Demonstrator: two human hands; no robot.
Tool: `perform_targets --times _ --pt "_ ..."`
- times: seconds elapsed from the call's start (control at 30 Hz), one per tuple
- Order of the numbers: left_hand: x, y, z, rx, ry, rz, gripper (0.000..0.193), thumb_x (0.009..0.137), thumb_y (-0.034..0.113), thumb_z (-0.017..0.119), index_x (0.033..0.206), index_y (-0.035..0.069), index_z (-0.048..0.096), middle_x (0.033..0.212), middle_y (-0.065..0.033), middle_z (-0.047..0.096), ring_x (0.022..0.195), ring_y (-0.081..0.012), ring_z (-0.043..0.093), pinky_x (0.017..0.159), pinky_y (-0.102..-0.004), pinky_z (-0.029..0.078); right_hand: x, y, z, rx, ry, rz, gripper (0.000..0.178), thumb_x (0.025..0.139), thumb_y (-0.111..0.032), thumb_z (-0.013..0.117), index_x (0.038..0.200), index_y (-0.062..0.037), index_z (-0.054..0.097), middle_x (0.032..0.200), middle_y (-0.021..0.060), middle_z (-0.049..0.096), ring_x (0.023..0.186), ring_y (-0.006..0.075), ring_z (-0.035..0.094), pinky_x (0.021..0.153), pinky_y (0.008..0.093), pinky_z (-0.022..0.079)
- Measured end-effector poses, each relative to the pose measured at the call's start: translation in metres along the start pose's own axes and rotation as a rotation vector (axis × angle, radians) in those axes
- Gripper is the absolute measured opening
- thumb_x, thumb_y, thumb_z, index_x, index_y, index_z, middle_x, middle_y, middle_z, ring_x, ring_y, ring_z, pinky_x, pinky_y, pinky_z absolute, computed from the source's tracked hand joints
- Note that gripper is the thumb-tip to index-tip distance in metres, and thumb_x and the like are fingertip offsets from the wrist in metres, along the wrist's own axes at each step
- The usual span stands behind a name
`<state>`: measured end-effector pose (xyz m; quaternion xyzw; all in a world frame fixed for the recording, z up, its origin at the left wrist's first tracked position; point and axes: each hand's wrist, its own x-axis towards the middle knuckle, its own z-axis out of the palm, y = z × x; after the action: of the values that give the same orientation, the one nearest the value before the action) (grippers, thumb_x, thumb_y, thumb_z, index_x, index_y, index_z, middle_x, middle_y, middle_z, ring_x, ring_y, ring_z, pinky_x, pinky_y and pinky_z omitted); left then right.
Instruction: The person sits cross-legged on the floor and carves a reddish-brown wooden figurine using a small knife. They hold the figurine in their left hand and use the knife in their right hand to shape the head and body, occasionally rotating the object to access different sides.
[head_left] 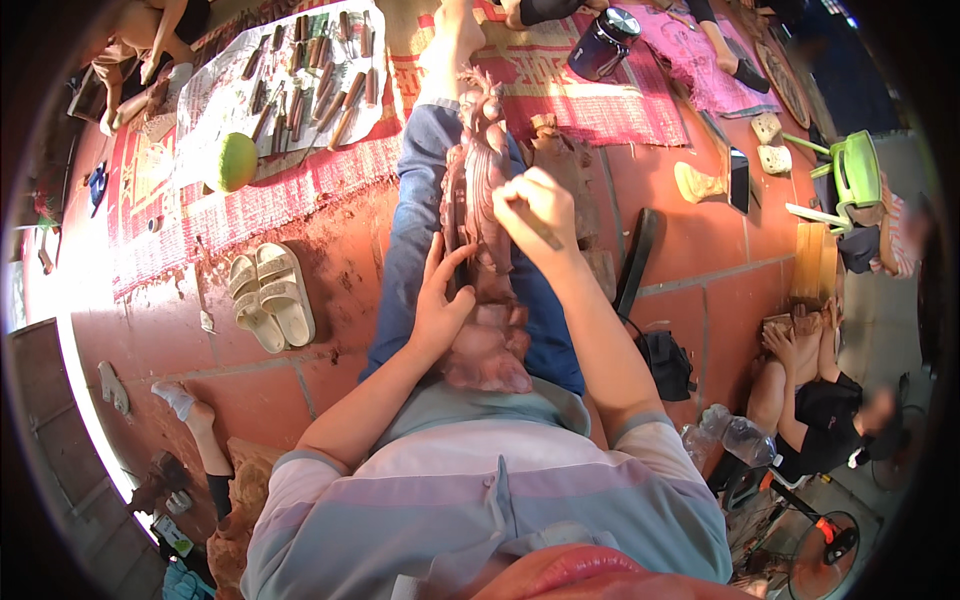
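Observation:
A reddish-brown wood carving [487, 215] with curling, layered relief lies lengthwise along my lap, its blocky base [487, 350] against my belly. My left hand [437, 310] rests on the carving's left side, fingers and thumb spread apart. Above its right side, my right hand [540, 215] is closed around a brown tool handle [533, 225] that slants down to the right out of the fist. The tool's working end is hidden, so I cannot tell its kind. My blue-trousered legs [405, 240] lie on both sides of the carving.
Several wooden-handled carving tools [325, 90] lie on a paper sheet at the far left, near a green round fruit [232, 162]. Sandals [273, 295] sit left on the tiles. A dark flask [603, 45] stands far ahead; a green chair [853, 172] is right. Other people sit around.

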<state>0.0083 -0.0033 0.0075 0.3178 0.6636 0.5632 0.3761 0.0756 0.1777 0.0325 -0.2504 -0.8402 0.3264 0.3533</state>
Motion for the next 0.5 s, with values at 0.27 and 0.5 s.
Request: perform_targets --times 0.27,0.5 --pt "-0.001 0.000 0.003 0.067 0.011 0.007 0.054 0.073 0.003 0.051 0.125 0.014 0.055 0.151 -0.0223 0.014 0.141 -0.0327 0.020 0.109 -0.0383 0.026 -0.002 -0.003 -0.001 -0.116 -0.062 -0.120 0.005 0.071 -0.001 0.065 0.072 -0.0014 0.060 0.071 0.0110 0.055 0.062 0.0257 0.057 0.058 0.0308 0.047" --pt "-0.002 0.003 0.004 0.053 0.021 -0.007 0.053 0.073 0.003 0.051 0.125 0.013 0.055 0.151 -0.0238 0.014 0.140 -0.0333 0.021 0.109 -0.0376 0.027 -0.004 -0.002 0.004 -0.087 0.012 -0.178 0.005 0.073 0.000 0.064 0.073 -0.0016 0.059 0.071 0.0123 0.054 0.063 0.0280 0.057 0.058 0.0328 0.048"
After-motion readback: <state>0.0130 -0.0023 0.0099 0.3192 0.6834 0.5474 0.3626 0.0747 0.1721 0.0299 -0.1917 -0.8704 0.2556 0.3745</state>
